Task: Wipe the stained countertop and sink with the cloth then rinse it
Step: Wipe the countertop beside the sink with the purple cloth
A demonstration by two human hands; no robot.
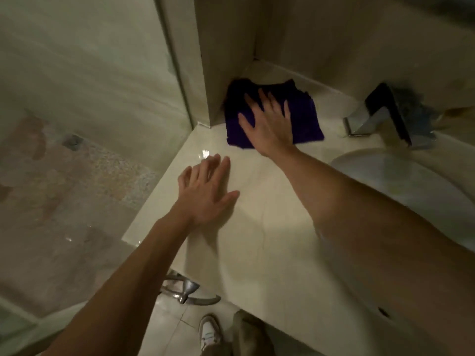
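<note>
A dark purple cloth [303,116] lies flat in the far left corner of the cream countertop [262,227], against the wall. My right hand [267,124] presses on it with the palm down and fingers spread. My left hand [205,191] rests flat on the bare countertop nearer to me, fingers apart, holding nothing. The white sink basin [411,181] is set into the counter at the right, partly hidden by my right forearm. A chrome faucet [380,119] stands behind the basin.
A glass shower partition [90,124] runs along the left, with a pebbled shower floor behind it. A wall pillar [226,60] borders the cloth's corner. Below the counter edge are a chrome fitting [185,291], the tiled floor and my shoe [210,332].
</note>
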